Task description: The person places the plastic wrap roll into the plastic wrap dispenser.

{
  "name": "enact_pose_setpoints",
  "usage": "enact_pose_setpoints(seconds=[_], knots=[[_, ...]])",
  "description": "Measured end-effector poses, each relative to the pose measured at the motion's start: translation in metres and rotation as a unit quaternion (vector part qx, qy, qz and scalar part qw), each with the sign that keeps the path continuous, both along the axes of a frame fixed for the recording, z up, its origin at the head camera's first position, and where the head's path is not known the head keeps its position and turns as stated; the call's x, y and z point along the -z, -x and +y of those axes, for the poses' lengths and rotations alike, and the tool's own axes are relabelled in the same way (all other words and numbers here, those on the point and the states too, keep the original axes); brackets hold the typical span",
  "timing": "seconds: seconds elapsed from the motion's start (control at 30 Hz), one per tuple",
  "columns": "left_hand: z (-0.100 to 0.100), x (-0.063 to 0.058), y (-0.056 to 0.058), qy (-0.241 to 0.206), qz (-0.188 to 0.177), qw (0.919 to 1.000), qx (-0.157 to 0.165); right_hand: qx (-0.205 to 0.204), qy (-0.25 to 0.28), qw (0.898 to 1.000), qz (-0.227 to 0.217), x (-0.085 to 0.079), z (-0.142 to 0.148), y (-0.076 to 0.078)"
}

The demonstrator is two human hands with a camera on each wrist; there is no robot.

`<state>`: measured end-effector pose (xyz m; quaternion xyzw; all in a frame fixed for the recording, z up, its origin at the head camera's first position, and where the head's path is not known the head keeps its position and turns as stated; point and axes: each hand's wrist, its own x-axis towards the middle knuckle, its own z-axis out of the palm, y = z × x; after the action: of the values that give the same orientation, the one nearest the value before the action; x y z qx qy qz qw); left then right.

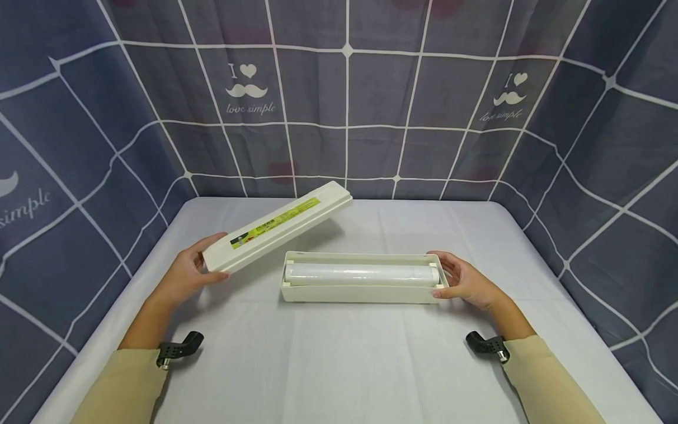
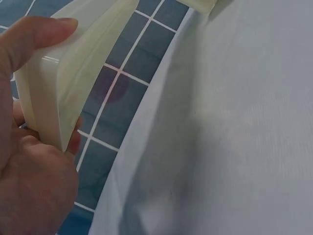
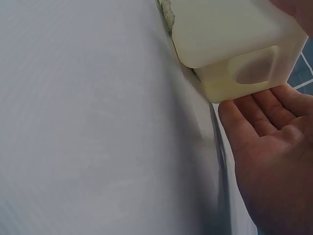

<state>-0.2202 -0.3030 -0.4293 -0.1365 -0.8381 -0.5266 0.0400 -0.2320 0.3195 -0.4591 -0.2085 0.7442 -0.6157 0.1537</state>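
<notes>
A long, cream-coloured plastic-wrap box (image 1: 360,295) lies lidless on the white-covered table. Inside it rests a clear roll of plastic wrap (image 1: 360,274). My left hand (image 1: 182,275) grips the near end of the matching box lid (image 1: 288,231), thumb on one side and fingers on the other. The lid is tilted, its far end raised up and to the right, and a yellow-green label (image 1: 275,222) runs along its top. At the box's right end, my right hand (image 1: 470,284) holds it between thumb and fingers. The right wrist view shows the fingers (image 3: 237,122) against the end wall.
The table (image 1: 349,359) wears a white cloth with faint creases. Dark grey-blue curtains with white grid lines (image 1: 318,88) enclose its back and both sides. Black wrist-worn camera mounts (image 1: 180,347) sit at both sleeve cuffs.
</notes>
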Motion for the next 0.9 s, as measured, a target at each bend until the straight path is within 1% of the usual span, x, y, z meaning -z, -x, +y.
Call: enact_pose_setpoints(seconds=[0.1,0.47,0.53,0.77,0.9], knots=[[0.003,-0.002,0.002,-0.022,0.003,0.9996,0.019,-0.002,0.001,1.0,-0.001,0.001,0.0,0.0],[0.018,-0.01,0.006,-0.062,0.002,0.9958,0.068,-0.003,0.001,1.0,-0.003,-0.002,0.0,0.0],[0.019,-0.01,0.007,-0.066,0.001,0.9951,0.073,-0.002,0.001,1.0,-0.003,-0.002,0.0,-0.001],[0.023,-0.01,0.01,-0.103,-0.003,0.9907,0.088,-0.001,-0.003,1.0,-0.004,-0.003,0.0,0.0],[0.026,-0.011,0.011,-0.104,-0.007,0.9897,0.098,-0.002,-0.005,1.0,-0.006,-0.003,0.0,0.0]])
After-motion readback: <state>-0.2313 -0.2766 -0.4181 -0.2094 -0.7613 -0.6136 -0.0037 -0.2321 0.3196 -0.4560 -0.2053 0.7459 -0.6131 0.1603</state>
